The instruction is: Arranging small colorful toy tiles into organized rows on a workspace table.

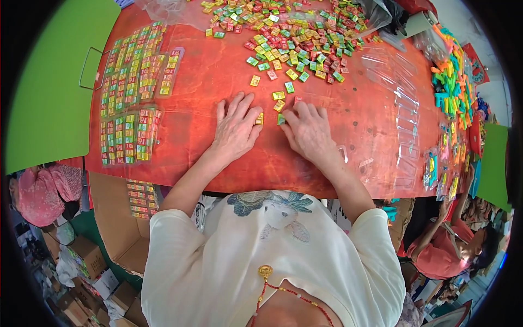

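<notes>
My left hand (236, 126) rests low over the red table, its thumb and index finger closed on a small yellow box (260, 117). Opposite it, my right hand (308, 132) pinches a small green box (281, 119) between thumb and fingers. A red box (298, 100) shows partly beyond the right fingertips. Just past the hands, a few loose yellow boxes (278, 95) lie between them and a large pile of small red, yellow and green boxes (305, 46). The undersides of both hands are hidden.
Several see-through trays filled with boxes (133, 71) lie at the left. Stacked see-through trays (406, 141) line the right. Colourful plastic toy pieces (455, 82) are heaped at the far right. A cardboard box (120, 218) stands below the table's left edge. A person (449, 245) sits at the right.
</notes>
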A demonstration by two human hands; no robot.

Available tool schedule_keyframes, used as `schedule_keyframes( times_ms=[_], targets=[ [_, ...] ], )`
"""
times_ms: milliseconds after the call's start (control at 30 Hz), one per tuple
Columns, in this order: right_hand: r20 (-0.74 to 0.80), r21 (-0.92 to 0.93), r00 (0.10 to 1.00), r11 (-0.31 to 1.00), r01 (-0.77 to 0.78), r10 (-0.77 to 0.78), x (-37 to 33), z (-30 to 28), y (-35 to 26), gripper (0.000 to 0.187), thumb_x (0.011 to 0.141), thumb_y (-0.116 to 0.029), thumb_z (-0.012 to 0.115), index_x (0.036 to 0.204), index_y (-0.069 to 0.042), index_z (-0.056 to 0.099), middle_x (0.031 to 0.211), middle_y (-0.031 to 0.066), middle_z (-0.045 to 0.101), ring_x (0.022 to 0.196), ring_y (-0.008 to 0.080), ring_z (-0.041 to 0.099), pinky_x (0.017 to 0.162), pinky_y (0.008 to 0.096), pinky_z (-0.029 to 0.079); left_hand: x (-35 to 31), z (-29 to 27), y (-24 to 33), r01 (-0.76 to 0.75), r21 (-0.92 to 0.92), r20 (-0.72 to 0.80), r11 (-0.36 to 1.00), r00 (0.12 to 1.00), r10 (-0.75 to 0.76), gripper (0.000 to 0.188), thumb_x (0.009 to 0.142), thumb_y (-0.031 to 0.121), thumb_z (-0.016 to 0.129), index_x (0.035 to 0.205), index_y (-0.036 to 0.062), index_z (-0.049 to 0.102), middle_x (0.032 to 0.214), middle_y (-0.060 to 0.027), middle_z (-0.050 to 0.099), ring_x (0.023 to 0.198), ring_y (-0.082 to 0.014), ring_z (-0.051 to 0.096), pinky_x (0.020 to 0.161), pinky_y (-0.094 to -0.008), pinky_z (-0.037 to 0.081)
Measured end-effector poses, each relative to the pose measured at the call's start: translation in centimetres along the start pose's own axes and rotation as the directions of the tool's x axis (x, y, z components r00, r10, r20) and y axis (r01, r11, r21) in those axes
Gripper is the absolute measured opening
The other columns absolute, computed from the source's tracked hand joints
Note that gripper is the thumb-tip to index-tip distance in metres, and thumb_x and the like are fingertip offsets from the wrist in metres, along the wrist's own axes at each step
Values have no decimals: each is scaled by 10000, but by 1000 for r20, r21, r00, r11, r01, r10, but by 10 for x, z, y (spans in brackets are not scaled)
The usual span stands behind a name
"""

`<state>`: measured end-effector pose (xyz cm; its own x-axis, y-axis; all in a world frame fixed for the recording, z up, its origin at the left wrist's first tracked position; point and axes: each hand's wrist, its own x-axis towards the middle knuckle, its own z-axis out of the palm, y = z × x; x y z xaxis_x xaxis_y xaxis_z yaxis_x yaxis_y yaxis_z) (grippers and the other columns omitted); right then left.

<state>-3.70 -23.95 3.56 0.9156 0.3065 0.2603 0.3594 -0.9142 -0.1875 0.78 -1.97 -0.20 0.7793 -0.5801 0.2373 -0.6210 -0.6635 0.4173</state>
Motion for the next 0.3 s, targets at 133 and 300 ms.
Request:
schedule_keyframes(
  times_ms=[133, 300],
  targets=[
    [-42, 62, 998, 997, 51, -49, 5, 13, -15, 273, 826, -211, 746, 1064, -101, 669, 994, 63, 590, 933, 246, 595, 815, 402, 418, -1, 0, 0, -1, 9, -1, 1000, 1000, 1, 384, 875, 232, 681, 1227, 97, 607, 1474, -172, 456, 1410, -381, 372, 1101, -647, 246],
    [18, 131, 1000, 991, -4, 1, 0, 0, -12, 382, 820, -229, 759, 1168, -104, 665, 1056, 78, 618, 976, 261, 609, 831, 410, 414, -3, -6, 4, 29, -46, 68, 999, 997, -26, 602, 812, 310, 741, 1353, 133, 546, 1523, -180, 401, 1453, -408, 309, 1155, -659, 175]
  ],
)
